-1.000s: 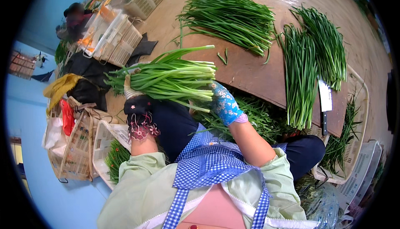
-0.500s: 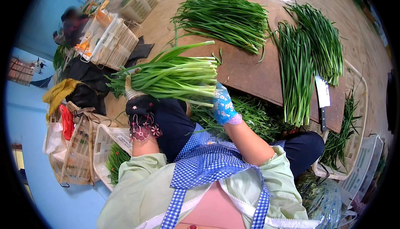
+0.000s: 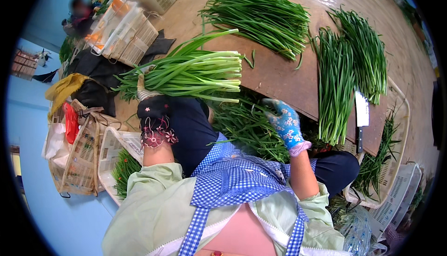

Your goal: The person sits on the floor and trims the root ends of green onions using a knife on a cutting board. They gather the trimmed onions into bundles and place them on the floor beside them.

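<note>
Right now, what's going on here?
A person's left hand grips a bunch of long green stalks, pale ends to the right. The gloved right hand is apart from it, over loose greens. Three other bundles lie across a brown board; a knife rests near its right corner.

Left grip point(image 3: 143, 88) holding green bunch point(image 3: 198, 72); right grip point(image 3: 286, 123) near loose greens point(image 3: 247, 128).

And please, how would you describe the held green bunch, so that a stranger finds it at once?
Find the brown board, then look left of it to the left hand. The green bunch there has pale stem ends pointing right. Unlike the three bunches lying on the board, this one is held in a hand.
</note>
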Available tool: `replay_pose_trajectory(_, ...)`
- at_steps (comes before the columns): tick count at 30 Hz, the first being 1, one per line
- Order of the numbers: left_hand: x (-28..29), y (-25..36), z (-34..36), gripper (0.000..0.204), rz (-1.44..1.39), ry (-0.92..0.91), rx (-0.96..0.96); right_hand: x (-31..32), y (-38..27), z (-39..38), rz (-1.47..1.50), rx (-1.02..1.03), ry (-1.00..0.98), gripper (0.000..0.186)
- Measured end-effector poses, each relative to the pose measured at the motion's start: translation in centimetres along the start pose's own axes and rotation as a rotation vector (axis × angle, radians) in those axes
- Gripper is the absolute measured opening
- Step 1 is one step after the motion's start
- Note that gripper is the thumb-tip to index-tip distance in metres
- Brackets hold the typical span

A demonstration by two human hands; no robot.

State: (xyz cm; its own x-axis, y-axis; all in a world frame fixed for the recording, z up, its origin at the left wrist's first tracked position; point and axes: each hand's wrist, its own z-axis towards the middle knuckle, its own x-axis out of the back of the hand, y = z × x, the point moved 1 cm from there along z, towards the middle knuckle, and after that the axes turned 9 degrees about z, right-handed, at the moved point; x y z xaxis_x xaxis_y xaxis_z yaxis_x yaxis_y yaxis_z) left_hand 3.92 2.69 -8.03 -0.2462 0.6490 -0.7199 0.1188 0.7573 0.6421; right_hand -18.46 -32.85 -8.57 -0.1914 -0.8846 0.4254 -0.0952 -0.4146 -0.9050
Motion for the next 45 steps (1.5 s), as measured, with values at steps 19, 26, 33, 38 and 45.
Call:
replay_pose_trajectory(19, -0.7, -1.5, -0.1, 0.029, 0.040, 0.059, 0.094, -3.8, -5.2, 3.9, 0.746, -0.172, 0.082, 0.024)
replay_pose_trajectory(26, -1.6, -2.4, -0.6, 0.029, 0.053, 0.190, 0.129, -1.4, -3.5, 2.0, 0.992, -0.218, 0.191, 0.014)
replay_pose_trajectory(33, 0.5, 1.0, 0.2, 0.037, -0.010, 0.200, 0.090, 6.4, -1.5, -0.2, 0.754, 0.091, 0.768, 0.013)
replay_pose_trajectory(38, -1.8, 2.4, -1.8, 0.039, -0.024, 0.201, 0.026, 6.7, 1.8, -3.3, 0.261, -0.136, 0.349, 0.008)
replay_pose_trajectory(45, 1.7, 5.0, 0.6, 0.024, -0.067, 0.050, -0.001, 4.7, -0.3, -2.5, 0.453, -0.202, 0.317, 0.013)
